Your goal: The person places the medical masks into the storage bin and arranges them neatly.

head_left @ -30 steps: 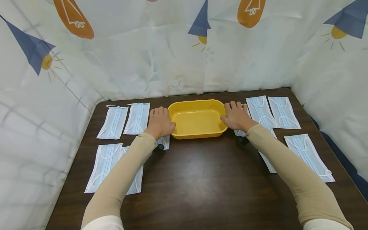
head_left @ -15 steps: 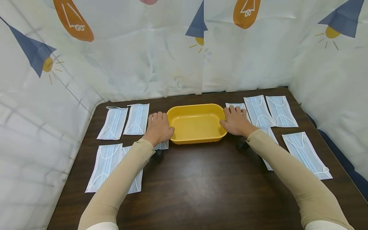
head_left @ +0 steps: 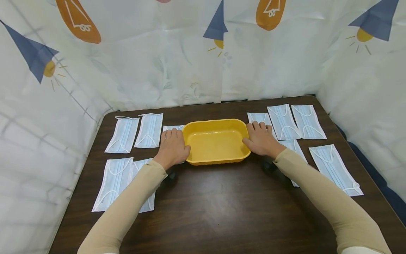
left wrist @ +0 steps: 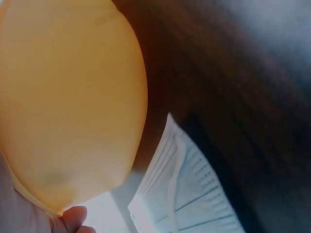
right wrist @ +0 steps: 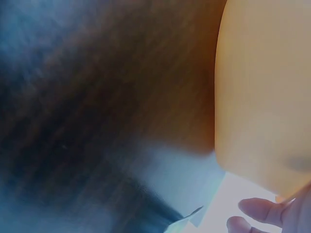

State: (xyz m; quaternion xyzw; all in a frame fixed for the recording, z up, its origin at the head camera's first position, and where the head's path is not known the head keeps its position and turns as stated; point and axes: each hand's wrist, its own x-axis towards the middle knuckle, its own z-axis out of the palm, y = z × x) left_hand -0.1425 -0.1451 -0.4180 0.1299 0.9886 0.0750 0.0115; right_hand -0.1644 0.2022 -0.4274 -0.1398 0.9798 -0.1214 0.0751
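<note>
A shallow yellow plastic tray [head_left: 216, 140] with rounded corners sits near the middle of the table, with nothing in it. My left hand [head_left: 172, 148] grips its left end, thumb over the rim. At the opposite end my right hand [head_left: 262, 140] holds the rim the same way. Seen from the left wrist, the tray's outer wall [left wrist: 73, 97] fills the left side, with curled fingertips [left wrist: 75, 217] under the rim. The right wrist view shows the wall [right wrist: 265, 92] and fingers [right wrist: 262, 209] bent below the edge. A face mask [head_left: 173, 127] lies partly hidden behind my left hand.
Pale blue face masks lie flat in groups on both sides of the brown table [head_left: 219, 211]. Left ones include a mask [head_left: 122, 134] and another [head_left: 114, 183]; right ones include a mask [head_left: 336, 169] and another [head_left: 308, 121]. My forearms cover some. A printed curtain [head_left: 152, 63] hangs behind.
The yellow tray has slid toward me, with both hands still holding its ends. More of the masks beyond the hands now shows.
</note>
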